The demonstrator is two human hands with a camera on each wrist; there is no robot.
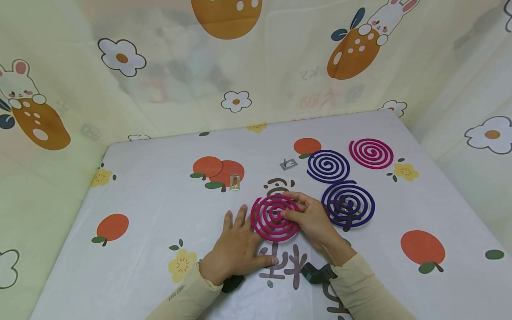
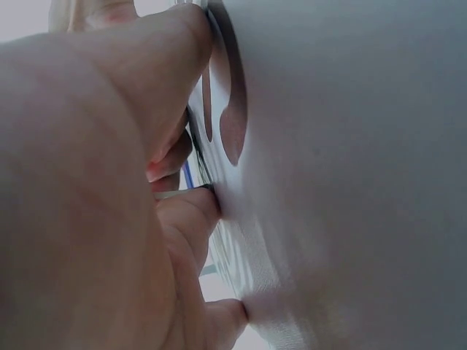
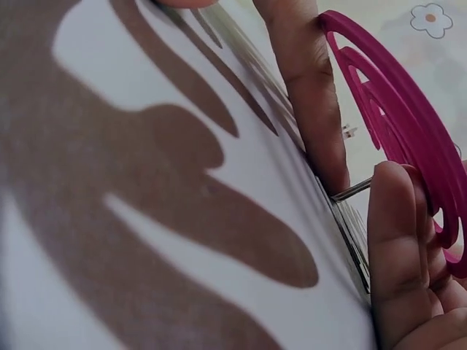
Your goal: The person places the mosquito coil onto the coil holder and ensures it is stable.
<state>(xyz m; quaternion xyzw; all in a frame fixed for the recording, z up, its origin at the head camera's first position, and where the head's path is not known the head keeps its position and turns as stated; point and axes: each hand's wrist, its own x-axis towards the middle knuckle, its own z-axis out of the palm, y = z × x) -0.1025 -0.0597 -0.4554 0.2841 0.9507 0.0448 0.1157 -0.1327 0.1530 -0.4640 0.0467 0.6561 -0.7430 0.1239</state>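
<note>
My right hand (image 1: 314, 222) pinches a pink spiral mosquito coil (image 1: 262, 229), thumb near its centre and fingers toward its right side. In the right wrist view the pink coil (image 3: 408, 109) is tilted up off the cloth, and a thin metal prong (image 3: 354, 188) of a stand shows between the fingers. My left hand (image 1: 236, 253) lies palm down left of the coil, fingers spread, some fingertips hidden under the coil's edge. The left wrist view shows fingertips (image 2: 204, 200) of that hand touching the white cloth.
Two dark blue coils (image 1: 329, 151) (image 1: 370, 213) lie to the right, with another pink coil (image 1: 371, 153) behind them. A silver metal stand (image 1: 288, 164) with a raised prong and a gold-coloured stand (image 1: 234, 182) lie farther back. A printed curtain (image 1: 180, 102) encloses the table.
</note>
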